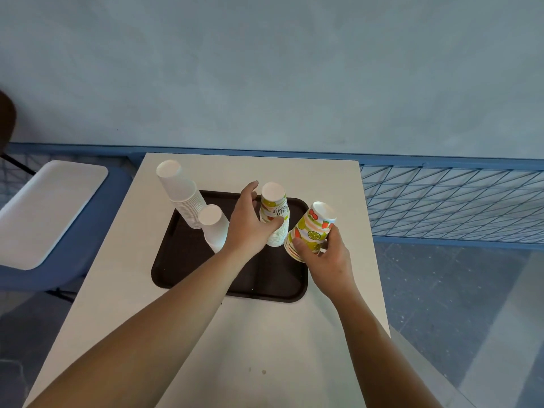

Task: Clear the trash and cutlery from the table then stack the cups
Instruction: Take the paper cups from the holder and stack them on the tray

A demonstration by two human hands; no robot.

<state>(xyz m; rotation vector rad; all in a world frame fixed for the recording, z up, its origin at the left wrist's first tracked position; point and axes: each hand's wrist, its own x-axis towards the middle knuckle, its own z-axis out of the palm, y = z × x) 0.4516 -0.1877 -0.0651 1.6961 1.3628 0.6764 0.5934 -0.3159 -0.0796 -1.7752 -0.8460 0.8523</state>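
Observation:
A dark brown tray (265,281) lies on the white table (265,348). Upside-down cup stacks stand on it. The tall white stack (182,195) leans at the tray's back left, and a shorter white stack (213,222) stands in front of it. My left hand (250,222) grips a stack of fruit-patterned cups (275,207) near the tray's back right, thumb on its front. My right hand (326,254) holds a short, tilted stack of fruit-patterned cups (312,228) off the tray's right edge, just right of the other patterned stack.
A white seat on a blue frame (50,210) stands left of the table. A blue wire-mesh railing (453,201) runs behind and to the right. A grey wall fills the background. A dark round object (6,122) shows at the far left edge.

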